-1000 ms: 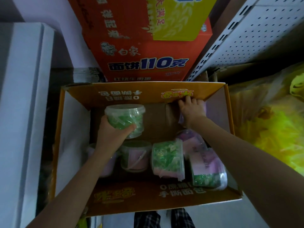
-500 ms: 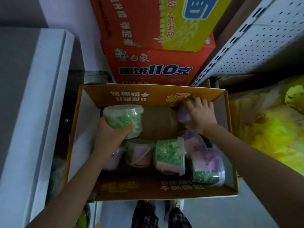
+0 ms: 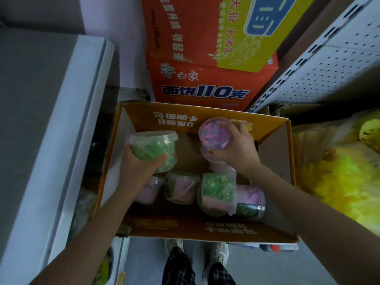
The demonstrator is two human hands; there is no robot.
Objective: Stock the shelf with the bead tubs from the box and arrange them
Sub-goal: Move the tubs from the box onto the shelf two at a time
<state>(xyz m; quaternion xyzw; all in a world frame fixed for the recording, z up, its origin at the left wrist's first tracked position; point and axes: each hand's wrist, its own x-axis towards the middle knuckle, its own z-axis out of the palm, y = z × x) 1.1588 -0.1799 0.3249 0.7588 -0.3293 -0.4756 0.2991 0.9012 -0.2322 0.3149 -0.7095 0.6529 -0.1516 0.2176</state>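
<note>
Head view, near to far: checked trousers (image 3: pixel 185 264) and pale shoes (image 3: pixel 218 251) on the grey floor, then the open orange cardboard box (image 3: pixel 205 229) just ahead. Along its near wall, several clear plastic bead tubs lying on their sides — a green-filled tub with a pale pink label (image 3: pixel 218 194) in the middle, pink and green ones on either side. Farther in, left hand (image 3: pixel 139 167) wrapped round the side of an upright clear tub of green beads (image 3: pixel 154 151), thumb across its front; right hand (image 3: pixel 236 149) clamped from the right on a clear tub of pink beads (image 3: pixel 216 136), lid tilted up toward the camera. Both raised clear of the box floor. Beyond, a red and yellow printed carton (image 3: pixel 205 75), and to the right a white perforated shelf upright (image 3: pixel 308 64).

To do well: lift straight up past the box walls, keep lids level, grip the tub bodies rather than the lids — likely snap-on — and carry both to the shelf before going back for the rest.
</note>
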